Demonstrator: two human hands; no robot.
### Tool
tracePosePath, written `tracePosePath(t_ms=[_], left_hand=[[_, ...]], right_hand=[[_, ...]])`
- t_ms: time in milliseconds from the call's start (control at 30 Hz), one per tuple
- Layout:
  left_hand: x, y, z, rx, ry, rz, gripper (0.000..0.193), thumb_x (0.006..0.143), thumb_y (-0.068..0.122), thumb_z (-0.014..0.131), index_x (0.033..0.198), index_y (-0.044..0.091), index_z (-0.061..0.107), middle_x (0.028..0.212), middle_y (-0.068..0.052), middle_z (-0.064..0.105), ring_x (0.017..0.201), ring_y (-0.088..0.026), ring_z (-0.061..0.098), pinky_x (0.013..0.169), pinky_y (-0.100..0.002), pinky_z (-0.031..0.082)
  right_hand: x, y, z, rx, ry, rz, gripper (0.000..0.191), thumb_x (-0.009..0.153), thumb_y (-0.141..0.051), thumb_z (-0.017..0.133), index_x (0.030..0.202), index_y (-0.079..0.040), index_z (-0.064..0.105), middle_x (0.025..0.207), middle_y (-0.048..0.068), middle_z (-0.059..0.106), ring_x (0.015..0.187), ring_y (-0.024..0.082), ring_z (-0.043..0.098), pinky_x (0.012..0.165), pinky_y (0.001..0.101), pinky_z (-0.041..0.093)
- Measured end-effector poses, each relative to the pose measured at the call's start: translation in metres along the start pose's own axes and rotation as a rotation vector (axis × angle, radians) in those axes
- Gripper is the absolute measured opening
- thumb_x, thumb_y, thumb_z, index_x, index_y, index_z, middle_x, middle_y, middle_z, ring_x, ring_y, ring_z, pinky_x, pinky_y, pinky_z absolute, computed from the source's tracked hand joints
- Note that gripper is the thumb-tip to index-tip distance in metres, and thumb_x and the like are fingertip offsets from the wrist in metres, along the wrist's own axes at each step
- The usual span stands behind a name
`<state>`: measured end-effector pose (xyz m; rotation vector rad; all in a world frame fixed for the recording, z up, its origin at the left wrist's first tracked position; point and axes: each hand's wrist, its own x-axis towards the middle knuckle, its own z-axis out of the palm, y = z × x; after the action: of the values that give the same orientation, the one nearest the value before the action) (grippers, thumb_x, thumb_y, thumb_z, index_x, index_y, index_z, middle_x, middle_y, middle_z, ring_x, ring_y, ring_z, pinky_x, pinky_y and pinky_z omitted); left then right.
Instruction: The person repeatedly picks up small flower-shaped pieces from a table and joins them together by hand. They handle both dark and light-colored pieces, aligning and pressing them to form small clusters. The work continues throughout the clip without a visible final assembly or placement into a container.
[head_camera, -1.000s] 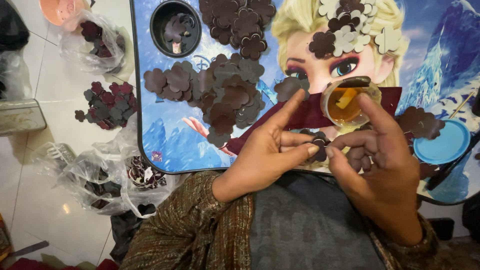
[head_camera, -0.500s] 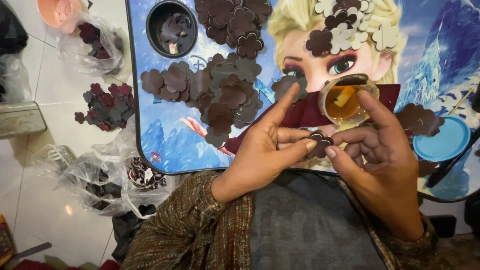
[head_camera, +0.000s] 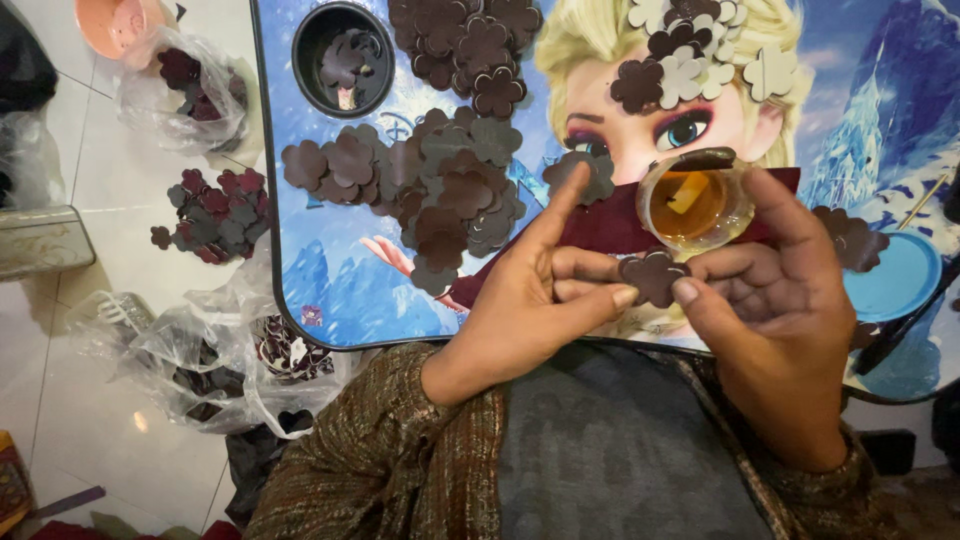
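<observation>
- The left hand (head_camera: 520, 320) and the right hand (head_camera: 770, 310) meet over the desk (head_camera: 330, 290).
- Both hold one brown flower piece (head_camera: 652, 277) between them.
- Each grip is pinched shut on that flower piece, thumb and fingers together.
- A small clear cup (head_camera: 697, 203) of amber liquid sits just above the fingers.
- More brown flower shapes (head_camera: 440, 185) lie in a heap on the desk.

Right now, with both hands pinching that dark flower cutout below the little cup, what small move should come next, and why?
Probably lift the flower cutout up to the small clear cup. The left hand and right hand both pinch it at their fingertips, and the cup of amber liquid, likely glue, sits just above it. Whether the cutout already carries any cannot be seen.
</observation>
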<state>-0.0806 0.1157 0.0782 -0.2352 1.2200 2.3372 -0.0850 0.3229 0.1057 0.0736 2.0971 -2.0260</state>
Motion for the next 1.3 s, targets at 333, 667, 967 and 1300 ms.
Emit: tracePosePath(t_ms=[333,667,967,1300], left_hand=[[0.0036,0.0015,0.0042,0.025,0.052,0.029,0.102,0.096,-0.002,0.068,0.173,0.018,0.004,0.105,-0.013,0.071,0.092,-0.012,0.072,0.081,-0.026,0.060],[0.0037,-0.0039,0.0019,0.046,0.042,0.058,0.102,0.096,-0.003,0.070,0.174,0.015,0.007,0.105,-0.011,0.070,0.093,-0.010,0.069,0.082,-0.024,0.057],[0.0056,-0.0024,0.0047,0.039,0.048,0.059,0.101,0.095,-0.001,0.072,0.173,0.014,0.009,0.104,-0.010,0.071,0.089,-0.009,0.069,0.075,-0.023,0.056],[0.0064,-0.0008,0.0039,0.104,0.071,0.057,0.099,0.094,0.001,0.073,0.172,0.012,0.013,0.096,-0.008,0.073,0.083,-0.006,0.069,0.072,-0.021,0.055]], right_hand=[[0.0003,0.0033,-0.0032,0.044,0.049,0.026,0.080,0.097,0.010,0.064,0.169,-0.001,0.032,0.105,0.011,0.069,0.098,0.010,0.067,0.086,0.0215,0.054],[0.0015,0.0071,-0.0036,0.082,0.041,0.053,0.074,0.099,0.010,0.064,0.166,-0.001,0.034,0.098,0.009,0.068,0.084,0.006,0.062,0.075,0.0195,0.049],[0.0018,0.0047,-0.0011,0.022,0.010,0.021,0.081,0.096,0.012,0.065,0.169,0.000,0.031,0.100,0.010,0.067,0.100,0.013,0.069,0.088,0.0238,0.056],[0.0027,0.0064,-0.0004,0.050,0.005,0.027,0.079,0.097,0.011,0.064,0.168,0.000,0.032,0.102,0.010,0.068,0.101,0.013,0.069,0.091,0.0245,0.056]])
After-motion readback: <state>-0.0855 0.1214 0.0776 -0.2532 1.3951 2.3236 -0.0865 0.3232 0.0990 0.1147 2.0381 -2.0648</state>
